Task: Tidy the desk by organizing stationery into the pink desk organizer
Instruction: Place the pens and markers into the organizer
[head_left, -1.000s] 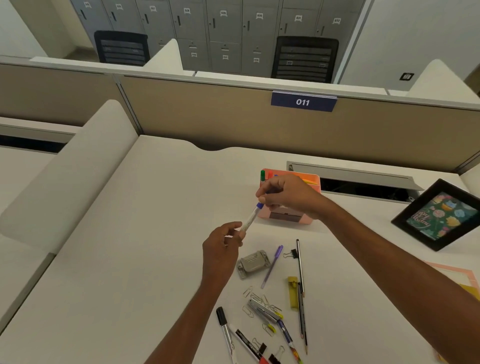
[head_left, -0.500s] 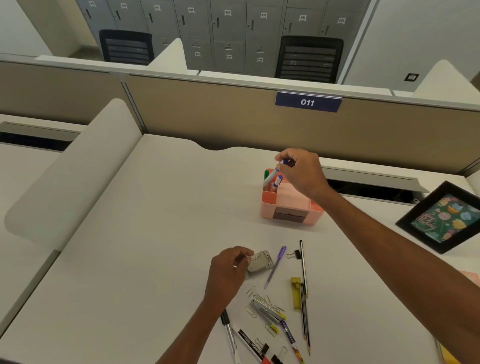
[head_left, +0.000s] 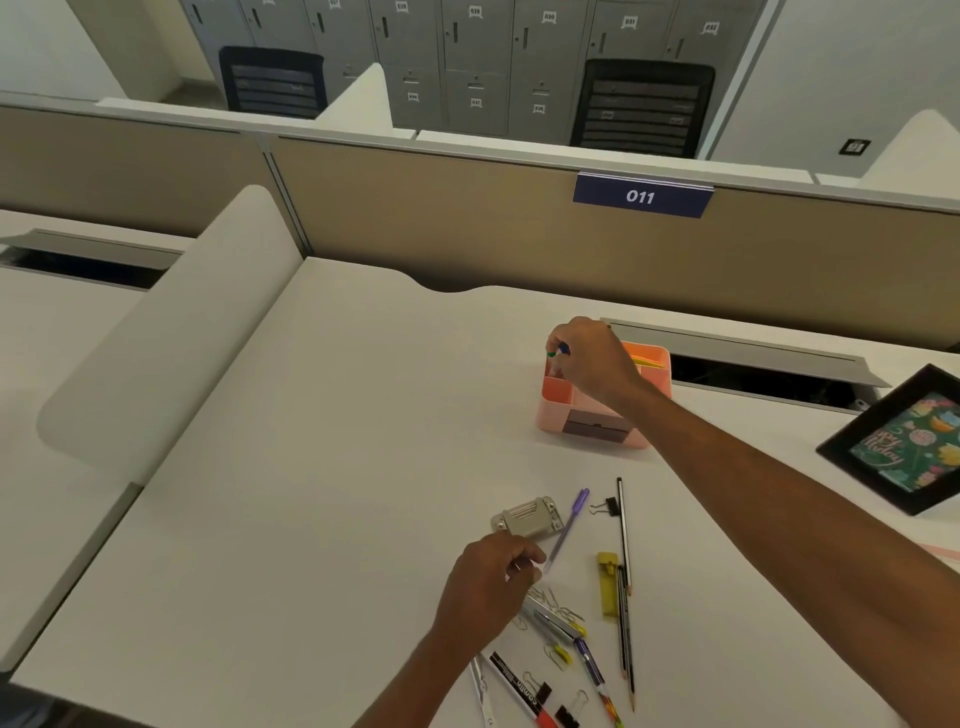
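The pink desk organizer (head_left: 554, 417) stands mid-desk toward the back. My right hand (head_left: 595, 364) hovers over its back left compartment and pinches the top of a blue-capped marker (head_left: 564, 349), which stands beside a green-capped marker (head_left: 551, 354). My left hand (head_left: 491, 579) is low over the loose stationery with its fingers curled. Its fingertips are at the lower end of a purple pen (head_left: 572, 521); whether they grip it is unclear. A grey stapler (head_left: 527, 522) lies just beyond that hand.
Near the front edge lie paper clips (head_left: 560, 605), a yellow cutter (head_left: 608, 584), pencils (head_left: 624, 535), a black binder clip (head_left: 608, 505), a black marker (head_left: 515, 682) and more pens. A black photo frame (head_left: 904, 441) sits at the right, behind it an open cable slot (head_left: 753, 376).
My right hand took the blue-capped marker from my left hand and lowered it into the organizer. My left hand dropped back to the loose stationery and shifted toward the purple pen.
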